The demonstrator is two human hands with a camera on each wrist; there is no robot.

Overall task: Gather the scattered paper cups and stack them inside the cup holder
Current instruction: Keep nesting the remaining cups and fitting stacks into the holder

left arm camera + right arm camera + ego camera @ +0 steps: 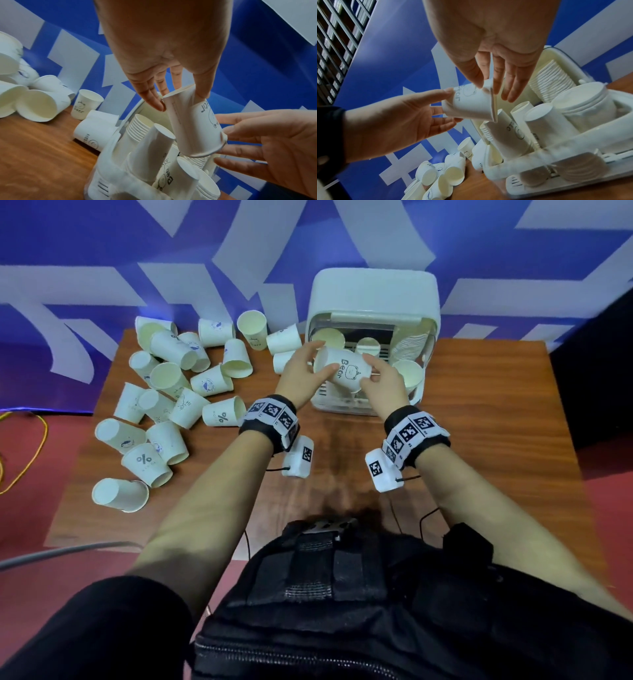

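— What was hard to see?

— The inside of the cup holder (373, 299) was half hidden behind both hands, so its stacks could not be counted.

— And the hands?

— The left hand (303, 371) pinched the cup (342, 369) near its base. The right hand (385, 383) touched its rim with nearly straight fingers. The cup lay tilted above the holder. Many loose cups (164, 405) lay on the desk (479, 422) at the left.
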